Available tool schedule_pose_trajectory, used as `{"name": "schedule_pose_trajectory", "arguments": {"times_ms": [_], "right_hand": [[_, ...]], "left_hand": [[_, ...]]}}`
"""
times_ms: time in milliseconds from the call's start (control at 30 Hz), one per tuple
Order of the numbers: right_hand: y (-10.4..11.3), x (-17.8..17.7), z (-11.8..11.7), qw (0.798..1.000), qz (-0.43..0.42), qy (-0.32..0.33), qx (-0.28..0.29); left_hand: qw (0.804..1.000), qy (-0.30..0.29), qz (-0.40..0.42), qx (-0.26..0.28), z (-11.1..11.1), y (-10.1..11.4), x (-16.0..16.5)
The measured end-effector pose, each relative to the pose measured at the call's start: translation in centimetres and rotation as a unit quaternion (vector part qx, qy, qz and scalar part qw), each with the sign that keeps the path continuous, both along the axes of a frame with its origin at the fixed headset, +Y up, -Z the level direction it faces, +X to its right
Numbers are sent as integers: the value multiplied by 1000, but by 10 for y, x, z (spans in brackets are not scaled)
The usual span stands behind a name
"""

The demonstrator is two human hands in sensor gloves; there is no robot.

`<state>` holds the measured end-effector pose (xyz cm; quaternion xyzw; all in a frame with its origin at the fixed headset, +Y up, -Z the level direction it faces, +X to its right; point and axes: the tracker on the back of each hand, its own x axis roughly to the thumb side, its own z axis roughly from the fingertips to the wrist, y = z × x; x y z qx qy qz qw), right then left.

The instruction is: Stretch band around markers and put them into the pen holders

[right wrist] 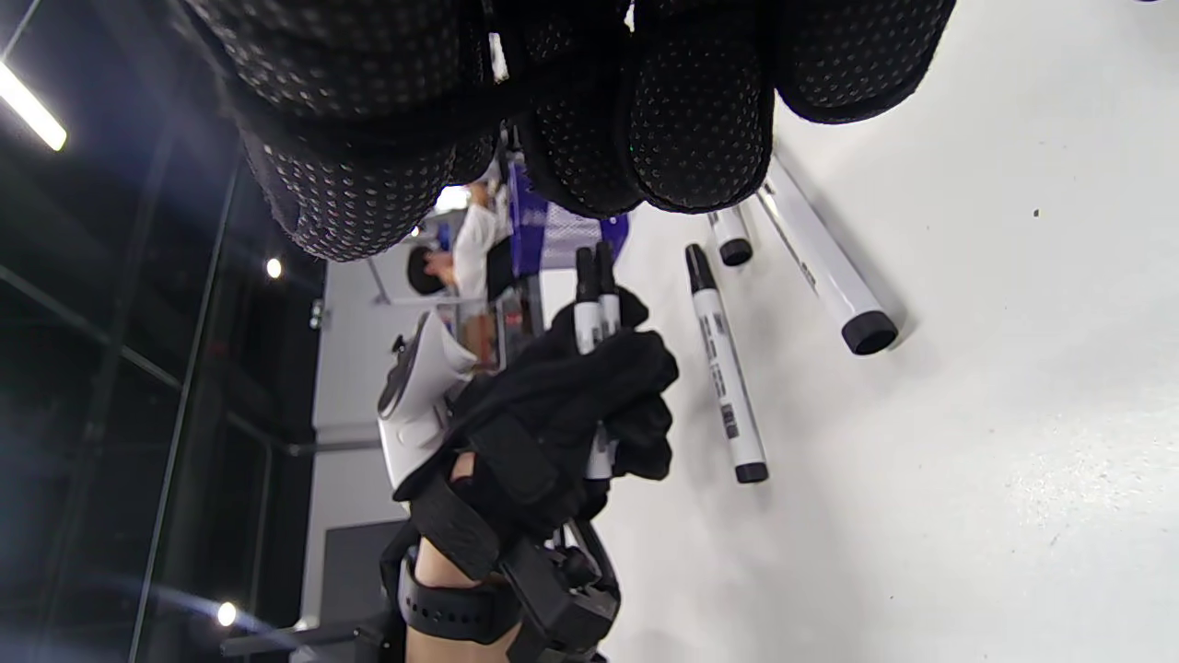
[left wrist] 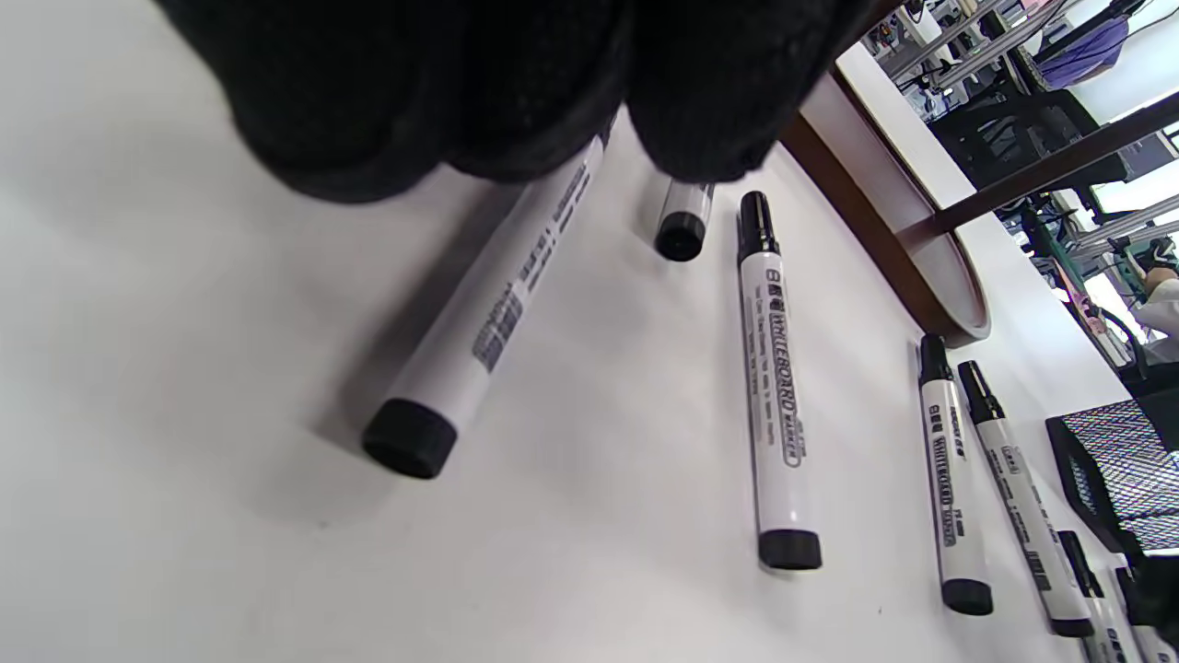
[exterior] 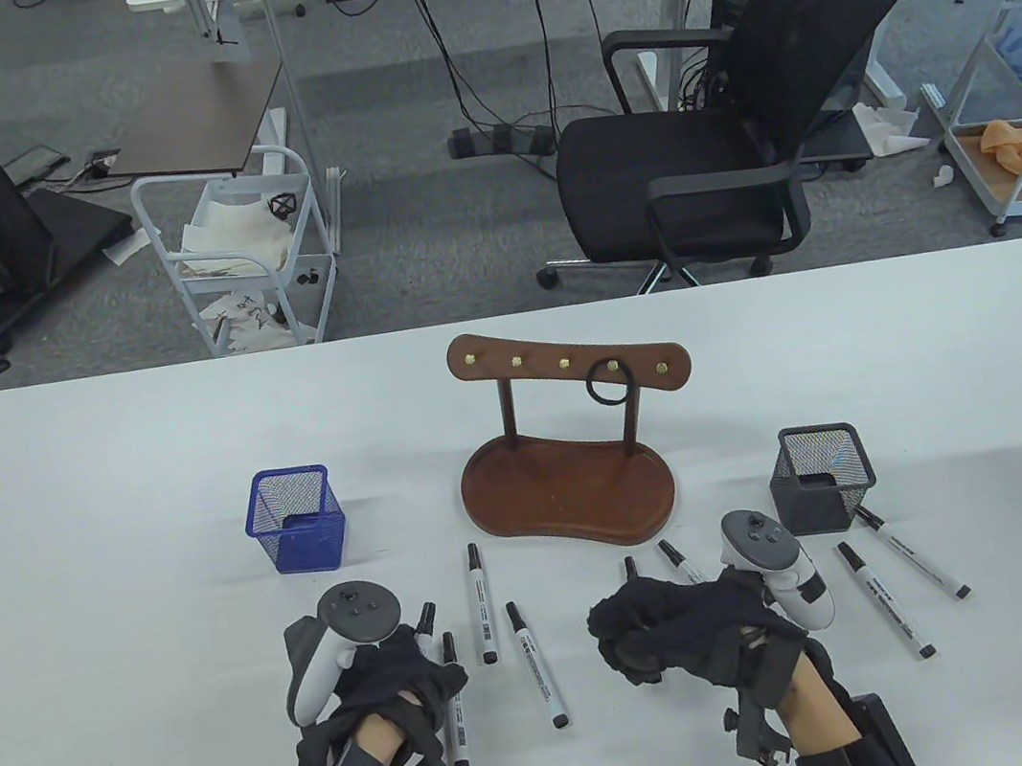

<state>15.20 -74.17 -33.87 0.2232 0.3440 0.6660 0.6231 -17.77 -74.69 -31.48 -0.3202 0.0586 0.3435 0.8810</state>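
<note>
1. Markers: white barrels, black caps. Two are gripped in the left hand [exterior: 392,673]; two loose markers [exterior: 482,603] lie beside it, two more [exterior: 880,601] lie near the black holder.
2. Band [exterior: 607,381]: a black ring hanging on a peg of the wooden rack.
3. Pen holders: blue mesh holder [exterior: 295,519] at left, black mesh holder [exterior: 822,477] at right, both upright.

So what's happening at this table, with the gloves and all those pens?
A person in sensor gloves is gathering whiteboard markers. The left hand grips two markers; the right hand is curled over markers near the wooden stand. A black band hangs on the stand's peg. More markers lie loose on the table, and both mesh pen holders, blue and black, look empty.
</note>
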Motion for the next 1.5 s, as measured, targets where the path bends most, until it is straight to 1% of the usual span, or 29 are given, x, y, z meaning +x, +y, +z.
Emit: {"name": "schedule_pose_trajectory", "arguments": {"times_ms": [100, 233, 600, 733, 900, 1033, 1300, 1500], "right_hand": [[0, 0, 0, 1000, 0, 0, 0], [0, 0, 0, 1000, -1, 1, 0], [0, 0, 0, 1000, -1, 1, -2], [1, 0, 0, 1000, -1, -1, -3], [1, 0, 1, 1000, 1, 2, -3], [1, 0, 1, 1000, 2, 4, -2], [1, 0, 1, 1000, 2, 4, -3], [1, 0, 1, 1000, 2, 4, -4]], "left_hand": [[1000, -11, -24, -7, 2, -6, 6], [998, -11, -54, -4, 4, -9, 7], [998, -10, -66, -8, 5, -15, 5], [998, 1, -66, -7, 4, -16, 1], [997, 10, -78, -5, 4, -15, 1], [995, 6, -104, -2, 3, -14, 4], [990, 9, -142, 19, 0, -13, 3], [987, -9, -156, 27, -2, -13, 3]]}}
